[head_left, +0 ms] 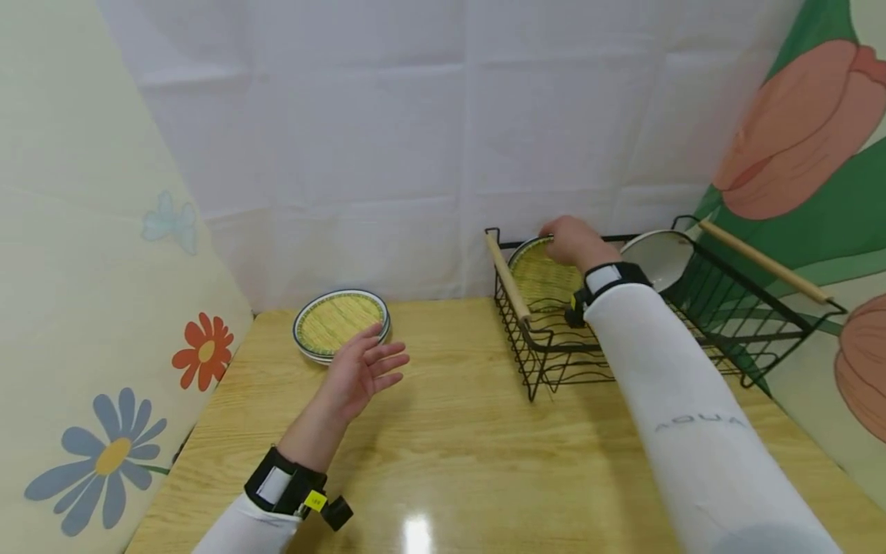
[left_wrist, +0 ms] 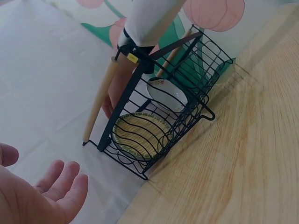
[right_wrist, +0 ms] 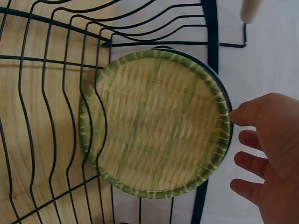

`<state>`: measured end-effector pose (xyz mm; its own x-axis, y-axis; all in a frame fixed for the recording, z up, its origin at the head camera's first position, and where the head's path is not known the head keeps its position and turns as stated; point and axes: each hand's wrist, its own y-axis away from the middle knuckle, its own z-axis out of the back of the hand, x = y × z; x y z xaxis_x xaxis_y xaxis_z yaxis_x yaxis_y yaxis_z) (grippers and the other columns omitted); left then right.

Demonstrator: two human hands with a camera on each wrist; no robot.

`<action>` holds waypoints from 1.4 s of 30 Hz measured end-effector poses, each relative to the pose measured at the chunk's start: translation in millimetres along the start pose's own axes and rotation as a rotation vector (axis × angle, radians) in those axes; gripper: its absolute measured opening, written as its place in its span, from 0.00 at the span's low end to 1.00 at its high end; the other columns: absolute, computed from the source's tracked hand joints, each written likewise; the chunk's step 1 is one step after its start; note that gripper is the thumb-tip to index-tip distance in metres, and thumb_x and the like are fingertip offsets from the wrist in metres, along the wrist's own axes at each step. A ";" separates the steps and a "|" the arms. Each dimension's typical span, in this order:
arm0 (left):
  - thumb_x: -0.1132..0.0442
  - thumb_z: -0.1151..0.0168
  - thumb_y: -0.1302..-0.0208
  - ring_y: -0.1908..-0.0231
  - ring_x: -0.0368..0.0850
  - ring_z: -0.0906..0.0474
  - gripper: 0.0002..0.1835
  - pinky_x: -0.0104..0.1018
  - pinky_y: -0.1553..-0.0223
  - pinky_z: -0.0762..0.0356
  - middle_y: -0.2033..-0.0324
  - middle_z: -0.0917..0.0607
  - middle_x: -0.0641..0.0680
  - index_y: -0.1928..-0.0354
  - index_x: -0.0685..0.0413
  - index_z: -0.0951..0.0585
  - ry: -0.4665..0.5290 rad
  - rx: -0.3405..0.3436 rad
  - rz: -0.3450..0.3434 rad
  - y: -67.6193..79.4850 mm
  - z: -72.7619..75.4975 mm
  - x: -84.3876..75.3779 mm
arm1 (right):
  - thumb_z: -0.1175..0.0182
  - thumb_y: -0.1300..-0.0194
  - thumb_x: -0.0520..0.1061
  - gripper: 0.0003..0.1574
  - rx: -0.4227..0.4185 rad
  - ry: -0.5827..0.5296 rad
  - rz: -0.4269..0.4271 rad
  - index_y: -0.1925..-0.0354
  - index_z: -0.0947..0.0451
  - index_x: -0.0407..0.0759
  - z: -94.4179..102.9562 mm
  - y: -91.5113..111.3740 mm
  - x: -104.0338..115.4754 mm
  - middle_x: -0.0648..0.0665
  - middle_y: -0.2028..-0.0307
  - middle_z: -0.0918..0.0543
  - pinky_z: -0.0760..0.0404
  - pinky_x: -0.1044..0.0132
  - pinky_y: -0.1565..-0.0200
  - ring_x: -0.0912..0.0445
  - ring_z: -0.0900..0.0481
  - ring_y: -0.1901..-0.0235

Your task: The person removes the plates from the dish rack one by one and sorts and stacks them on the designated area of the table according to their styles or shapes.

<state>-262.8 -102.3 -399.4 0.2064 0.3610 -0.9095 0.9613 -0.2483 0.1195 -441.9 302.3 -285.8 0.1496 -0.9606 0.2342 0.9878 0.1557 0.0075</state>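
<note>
Touching one plate [head_left: 542, 275] at right is the right hand [head_left: 576, 241]; its grasp I cannot tell. The left hand [head_left: 361, 371], released, is near one stack [head_left: 335, 322].

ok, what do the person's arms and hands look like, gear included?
Bare left hand and right hand; white fabric sleeves, faint grey "AQUA" lettering on the right one. Both sides: black wrist strap, pale rectangular patch, small black box with yellow label.
</note>
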 end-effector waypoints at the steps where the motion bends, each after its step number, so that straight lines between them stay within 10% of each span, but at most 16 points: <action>1: 0.57 0.57 0.19 0.53 0.45 0.11 0.29 0.43 0.50 0.13 0.54 0.10 0.49 0.21 0.51 0.43 0.000 0.002 0.003 -0.1 -0.2 0.6 | 0.56 0.28 0.34 0.32 -0.001 -0.008 -0.009 0.27 0.32 0.36 -3.8 -0.9 -1.3 0.29 0.27 0.32 0.26 0.42 0.39 0.33 0.35 0.28; 16: 0.56 0.57 0.19 0.54 0.44 0.11 0.28 0.43 0.49 0.13 0.53 0.10 0.50 0.21 0.51 0.42 -0.014 0.011 0.007 0.7 -3.4 2.9 | 0.59 0.26 0.37 0.35 0.021 0.094 -0.061 0.23 0.40 0.39 -16.9 -0.6 -8.1 0.23 0.26 0.43 0.39 0.30 0.30 0.25 0.44 0.28; 32: 0.56 0.57 0.19 0.55 0.44 0.10 0.29 0.43 0.49 0.13 0.55 0.10 0.49 0.20 0.51 0.43 -0.010 0.009 -0.001 -2.1 -1.6 4.9 | 0.50 0.30 0.34 0.17 -0.079 0.064 0.005 0.45 0.25 0.33 -16.8 -3.7 -17.6 0.28 0.45 0.20 0.22 0.39 0.46 0.34 0.22 0.46; 42: 0.56 0.57 0.19 0.56 0.43 0.10 0.30 0.43 0.49 0.13 0.57 0.09 0.48 0.20 0.52 0.44 -0.008 0.029 0.001 -4.2 -2.7 5.1 | 0.51 0.31 0.31 0.27 -0.048 0.092 -0.020 0.36 0.24 0.31 -16.6 -3.5 -22.9 0.27 0.36 0.23 0.27 0.37 0.35 0.31 0.27 0.36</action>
<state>-265.2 -97.0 -403.4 0.2060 0.3536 -0.9124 0.9553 -0.2749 0.1091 -448.1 320.0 -307.3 0.1308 -0.9808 0.1445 0.9913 0.1270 -0.0355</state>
